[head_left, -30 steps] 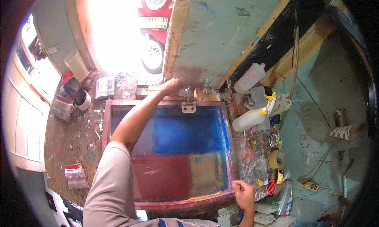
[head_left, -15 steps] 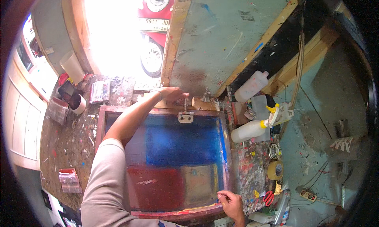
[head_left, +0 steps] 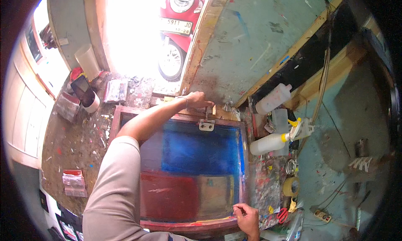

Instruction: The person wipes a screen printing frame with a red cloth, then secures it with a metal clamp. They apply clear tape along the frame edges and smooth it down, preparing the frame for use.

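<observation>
A wooden-framed printing screen [head_left: 246, 157] lies on the worktable, its mesh stained blue at the top and dark red and tan below. At its far edge sits a metal hinge clamp [head_left: 206, 124] with an upright bolt. My left hand [head_left: 198, 99] reaches over the screen, its curled fingers closed at the top of that bolt; its fingertips are partly hidden. At the near right corner my right hand [head_left: 247, 218] is closed, thumb and fingers bent against the frame's edge. Part of the screen's left side is hidden by my left arm.
Right of the screen are a spray bottle [head_left: 268, 144], a white plastic bottle [head_left: 274, 99], a tape roll [head_left: 291, 186] and red scissors [head_left: 282, 216]. On the left lie small plastic packets [head_left: 75, 183] and a cup [head_left: 90, 103]. A red motorbike [head_left: 178, 40] stands outside the doorway.
The view has shifted, so the scene sits slightly further right. My left hand's fingers, stretched out before, are now bent down at the clamp bolt. My right hand stays at the screen's corner.
</observation>
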### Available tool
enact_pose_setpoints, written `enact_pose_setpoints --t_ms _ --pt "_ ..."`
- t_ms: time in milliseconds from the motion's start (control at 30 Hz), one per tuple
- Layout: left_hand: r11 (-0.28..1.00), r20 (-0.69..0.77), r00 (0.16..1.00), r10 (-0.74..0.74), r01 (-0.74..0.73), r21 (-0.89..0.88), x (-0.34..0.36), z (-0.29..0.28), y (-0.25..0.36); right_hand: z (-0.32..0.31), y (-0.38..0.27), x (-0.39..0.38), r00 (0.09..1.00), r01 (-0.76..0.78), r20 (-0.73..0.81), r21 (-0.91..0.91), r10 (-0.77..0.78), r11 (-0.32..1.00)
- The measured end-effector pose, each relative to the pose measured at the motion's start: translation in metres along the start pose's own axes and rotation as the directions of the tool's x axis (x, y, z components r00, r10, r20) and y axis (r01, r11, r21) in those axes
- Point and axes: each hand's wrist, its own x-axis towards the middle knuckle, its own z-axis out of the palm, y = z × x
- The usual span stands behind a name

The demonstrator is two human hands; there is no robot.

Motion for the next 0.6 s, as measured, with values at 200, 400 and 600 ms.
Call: enact_pose_setpoints --t_ms 200,400,600 --pt "0.975 -0.264 0.953 -0.148 0.185 0.121 -0.008 0.0 0.045 0.006 -0.003 0.006 0.999 0.025 0.033 -0.008 -0.024 1.0" --pt "0.981 -0.453 0.891 -0.021 0.106 0.163 -0.006 0.022 0.045 0.004 -0.009 0.002 0.998 0.055 0.037 -0.019 -0.054 0.998" --pt "0.997 -0.069 0.996 0.061 -0.057 0.055 0.004 0.003 0.002 0.0 -0.001 -0.01 0.999 0.043 -0.026 -0.055 -0.044 0.998"
